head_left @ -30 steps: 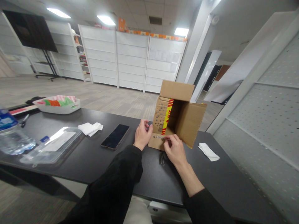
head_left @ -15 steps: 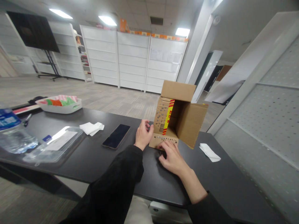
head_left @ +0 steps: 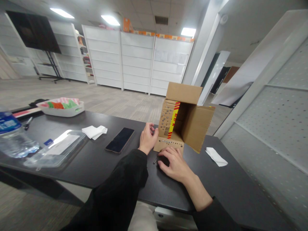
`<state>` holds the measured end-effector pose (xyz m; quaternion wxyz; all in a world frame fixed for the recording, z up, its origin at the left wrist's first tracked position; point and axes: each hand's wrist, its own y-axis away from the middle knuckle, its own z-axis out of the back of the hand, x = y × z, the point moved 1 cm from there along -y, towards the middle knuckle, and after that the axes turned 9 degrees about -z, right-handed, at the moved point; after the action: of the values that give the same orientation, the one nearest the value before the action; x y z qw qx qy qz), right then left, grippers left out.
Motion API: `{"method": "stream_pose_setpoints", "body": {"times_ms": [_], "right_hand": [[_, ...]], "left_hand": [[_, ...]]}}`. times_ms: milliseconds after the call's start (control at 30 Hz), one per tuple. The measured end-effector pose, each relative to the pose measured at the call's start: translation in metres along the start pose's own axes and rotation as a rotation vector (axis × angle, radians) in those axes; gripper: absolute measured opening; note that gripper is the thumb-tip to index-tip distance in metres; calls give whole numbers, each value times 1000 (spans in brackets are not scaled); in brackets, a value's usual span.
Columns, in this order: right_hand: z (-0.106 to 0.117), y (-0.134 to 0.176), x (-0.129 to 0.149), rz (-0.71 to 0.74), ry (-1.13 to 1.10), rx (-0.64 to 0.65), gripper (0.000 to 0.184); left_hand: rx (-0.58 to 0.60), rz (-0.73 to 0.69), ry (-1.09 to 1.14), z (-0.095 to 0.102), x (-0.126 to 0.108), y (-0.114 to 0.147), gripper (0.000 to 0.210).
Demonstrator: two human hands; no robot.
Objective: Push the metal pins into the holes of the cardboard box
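Observation:
A brown cardboard box (head_left: 166, 112) stands open toward me on the dark table, with yellow-and-red tape down its edge. Several metal studs dot its left panel, and the front flap (head_left: 171, 143) has rows of small holes, some filled with metal pieces. Against the box's left edge rests my left hand (head_left: 147, 138), fingers loosely curled, thumb apart, nothing seen in it. My right hand (head_left: 175, 163) arches over the table in front of the flap, thumb and fingers apart. Just left of its thumb lies a small, thin metal piece, like a screw (head_left: 155, 161).
Left of my hands lie a phone (head_left: 120, 140), folded tissues (head_left: 94, 132), a clear plastic case (head_left: 60, 149) and a water bottle (head_left: 16, 138). A white basket (head_left: 64, 111) with colourful packets stands behind. Another tissue (head_left: 216, 157) lies right of the box, near a perforated partition (head_left: 276, 109).
My right hand has shifted slightly left and its thumb and fingers have spread. The small metal piece now shows on the table left of the thumb. My left hand has stayed in place.

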<state>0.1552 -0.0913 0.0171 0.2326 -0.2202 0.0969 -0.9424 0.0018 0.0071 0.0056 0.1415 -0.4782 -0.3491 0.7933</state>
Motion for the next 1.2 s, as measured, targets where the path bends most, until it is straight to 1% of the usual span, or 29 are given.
{"method": "stream_pose_setpoints", "body": {"times_ms": [167, 433, 633, 800, 900, 967, 1033, 1133, 1200], "right_hand": [[-4, 0, 5, 31, 44, 2, 20], [-10, -3, 7, 15, 122, -31, 27], [-13, -6, 10, 13, 168, -64, 19], [-10, -8, 8, 16, 121, -124, 17], [-9, -9, 1, 5, 76, -192, 23], [-7, -10, -6, -10, 21, -264, 26], [-5, -11, -13, -42, -63, -361, 26], [-1, -11, -25, -155, -179, -521, 26], [0, -11, -31, -236, -224, -590, 28]], "left_hand": [[-1, -5, -8, 0, 1, 0, 20], [0, 6, 5, -1, 2, 0, 20], [5, 8, 7, -1, 1, 0, 20], [3, 9, -2, 1, -1, 0, 20], [2, 5, 0, 1, 0, 0, 20], [5, 6, 2, 1, 0, 0, 20], [3, 5, -2, 1, 0, 0, 20], [0, 2, -8, 1, 0, 0, 20], [1, 3, -10, 1, 0, 0, 20]]}}
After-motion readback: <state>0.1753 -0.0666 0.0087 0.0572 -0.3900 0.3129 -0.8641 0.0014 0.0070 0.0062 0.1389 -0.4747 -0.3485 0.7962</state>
